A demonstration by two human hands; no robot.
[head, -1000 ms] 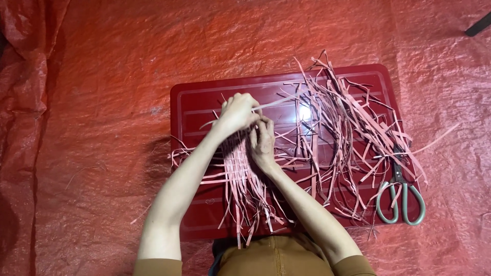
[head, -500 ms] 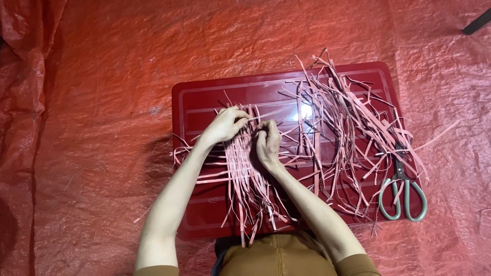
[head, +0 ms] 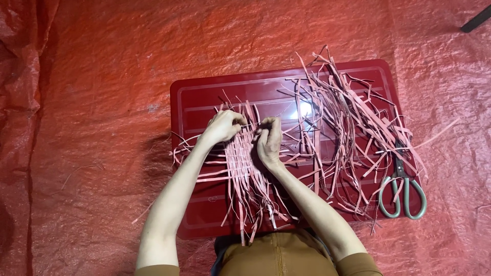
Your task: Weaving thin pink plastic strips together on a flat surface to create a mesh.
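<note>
A small woven patch of thin pink strips (head: 240, 163) lies on a dark red plastic tray (head: 204, 97), its loose ends fanning toward me and to the left. My left hand (head: 223, 126) pinches a strip at the patch's top edge. My right hand (head: 268, 140) rests with closed fingers on the patch's right side, pinching the same top strip.
A loose heap of pink strips (head: 342, 133) covers the tray's right half. Grey-handled scissors (head: 402, 189) lie at the tray's right edge. A red plastic sheet (head: 102, 102) covers the floor all around. A dark object (head: 475, 19) pokes in at the top right.
Both hands have lowered from a raised position down onto the woven patch, pulling a strip flat across its top edge.
</note>
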